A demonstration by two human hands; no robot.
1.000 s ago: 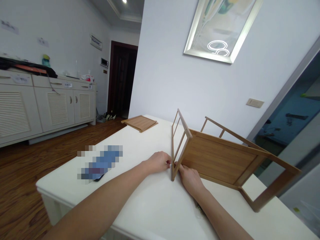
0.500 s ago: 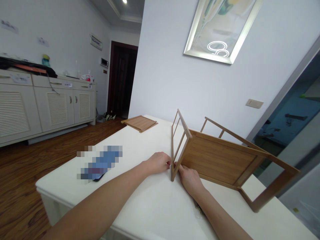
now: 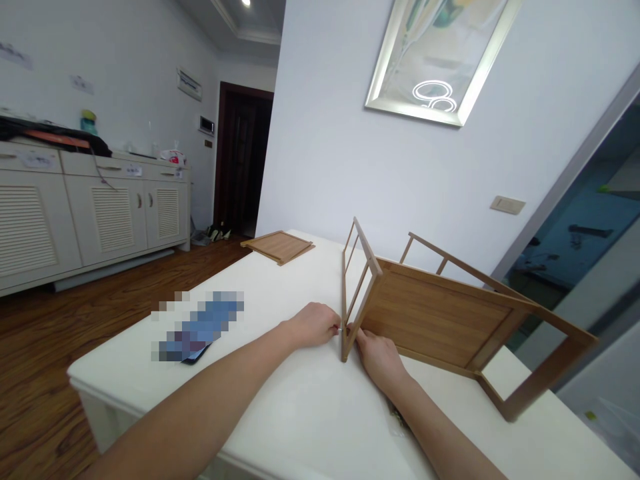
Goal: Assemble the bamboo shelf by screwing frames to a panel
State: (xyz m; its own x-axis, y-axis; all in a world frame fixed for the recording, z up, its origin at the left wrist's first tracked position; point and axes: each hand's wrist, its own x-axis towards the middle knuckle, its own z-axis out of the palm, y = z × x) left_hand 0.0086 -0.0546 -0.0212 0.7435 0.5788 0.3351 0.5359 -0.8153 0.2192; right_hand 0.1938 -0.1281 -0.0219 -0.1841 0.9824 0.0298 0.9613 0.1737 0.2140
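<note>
A wooden rack (image 3: 425,313) lies on its side on the white table (image 3: 300,400), with a solid panel and open end frames. At the lower part of its near-left end frame (image 3: 367,293), my left hand (image 3: 314,325) is closed from outside, thumb and finger pinching a tiny silvery piece against the wood. The piece is too small to name. On the inner side of that same frame, my right hand (image 3: 380,357) has its fingers curled against the wood, opposite the left. Its fingertips are partly hidden by the frame.
Flat wooden panels (image 3: 283,247) lie at the table's far left. A phone-like object (image 3: 200,330), blurred by pixels, rests left of my arm. Beneath my right forearm is a small clear bag (image 3: 397,420) of little parts. A wall rises behind the table.
Both hands stay at the same spot on the frame, with hardly any finger movement. The view has shifted very slightly.
</note>
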